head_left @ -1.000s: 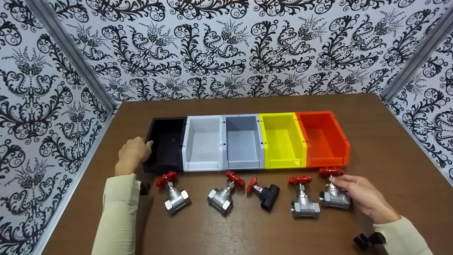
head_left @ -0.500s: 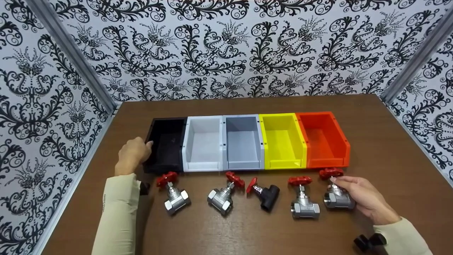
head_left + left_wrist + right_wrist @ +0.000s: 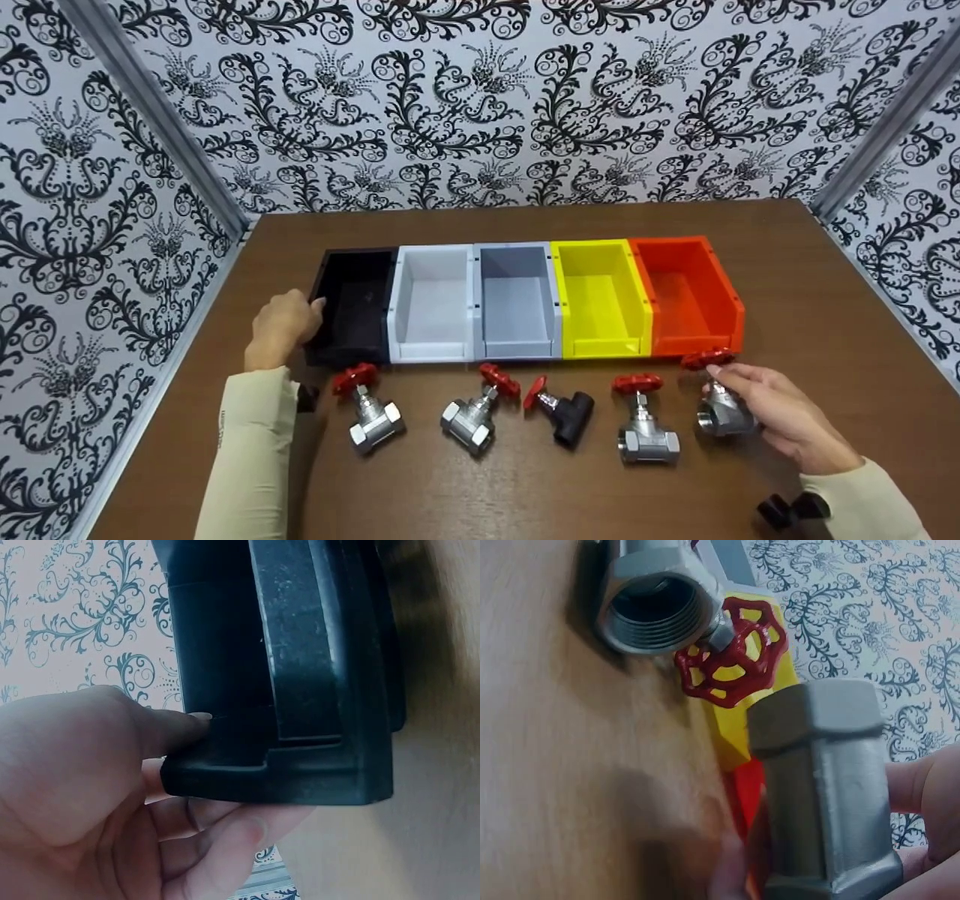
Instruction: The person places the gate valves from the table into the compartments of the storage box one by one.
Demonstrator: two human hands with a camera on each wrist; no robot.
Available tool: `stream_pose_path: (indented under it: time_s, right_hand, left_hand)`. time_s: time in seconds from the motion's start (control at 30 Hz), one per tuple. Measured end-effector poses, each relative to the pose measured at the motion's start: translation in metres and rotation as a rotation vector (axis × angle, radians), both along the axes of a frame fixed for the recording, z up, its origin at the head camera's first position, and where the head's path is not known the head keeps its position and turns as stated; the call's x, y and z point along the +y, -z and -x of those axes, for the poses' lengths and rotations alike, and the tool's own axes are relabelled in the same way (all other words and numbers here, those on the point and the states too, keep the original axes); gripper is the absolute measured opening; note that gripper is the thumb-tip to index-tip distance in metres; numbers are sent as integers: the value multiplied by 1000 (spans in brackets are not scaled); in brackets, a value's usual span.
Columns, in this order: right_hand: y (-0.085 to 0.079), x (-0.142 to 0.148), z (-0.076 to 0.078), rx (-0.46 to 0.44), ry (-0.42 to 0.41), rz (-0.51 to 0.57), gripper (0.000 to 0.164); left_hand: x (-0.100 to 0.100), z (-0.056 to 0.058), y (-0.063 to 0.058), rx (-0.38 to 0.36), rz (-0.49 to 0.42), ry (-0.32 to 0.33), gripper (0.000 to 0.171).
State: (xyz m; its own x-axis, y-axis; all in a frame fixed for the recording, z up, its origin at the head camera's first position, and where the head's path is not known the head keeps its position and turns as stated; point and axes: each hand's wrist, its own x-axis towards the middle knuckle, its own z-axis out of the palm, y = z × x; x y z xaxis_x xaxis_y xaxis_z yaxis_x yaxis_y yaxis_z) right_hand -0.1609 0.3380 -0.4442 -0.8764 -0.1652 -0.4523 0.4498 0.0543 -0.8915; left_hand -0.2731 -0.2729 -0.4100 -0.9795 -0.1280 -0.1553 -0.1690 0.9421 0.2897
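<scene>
My left hand (image 3: 285,324) grips the left wall of the black bin (image 3: 349,349); the left wrist view has the thumb (image 3: 176,731) over the rim and the fingers (image 3: 225,844) outside it. At the right, my right hand (image 3: 780,412) pinches a metal valve (image 3: 724,412) by the neck, under its red handwheel (image 3: 707,358). This valve is tilted in front of the red bin (image 3: 697,344) and seems just off the table. Its steel body (image 3: 829,787) fills the right wrist view and partly hides the fingers. Beside it stands another steel valve (image 3: 648,442) with a red handwheel.
White (image 3: 431,351), grey (image 3: 517,349) and yellow (image 3: 611,346) bins stand joined between the black and red ones. Two more steel valves (image 3: 375,426) (image 3: 469,424) and a black valve (image 3: 574,420) lie in front on the brown table (image 3: 480,502). Patterned walls (image 3: 487,112) enclose the table.
The valve in my right hand has shifted slightly right and turned, and its handwheel has risen in front of the red bin. My left hand stays on the black bin.
</scene>
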Motion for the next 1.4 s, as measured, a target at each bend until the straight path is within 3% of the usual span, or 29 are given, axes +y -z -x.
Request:
stream_pose_path:
  time_s: [0.27,0.6,0.8,1.07,1.2,1.4]
  right_hand:
    - [-4,-3,-2,49,-37,28,14]
    - [-9,-4,-1,90,97,28,13]
    - [-11,-3,0,109,34,57,19]
    - [-14,-1,3,108,3,197,17]
    - [-15,0,5,139,33,253,12]
    - [-19,-1,7,121,141,228,13]
  left_hand:
    - [0,2,0,15,20,13,54]
    - [0,3,1,8,23,9,54]
    - [0,2,1,-3,16,5,54]
    - [-2,2,3,-9,7,3,55]
    - [-2,1,4,-4,3,4,55]
    - [-1,2,3,-17,-6,-2,55]
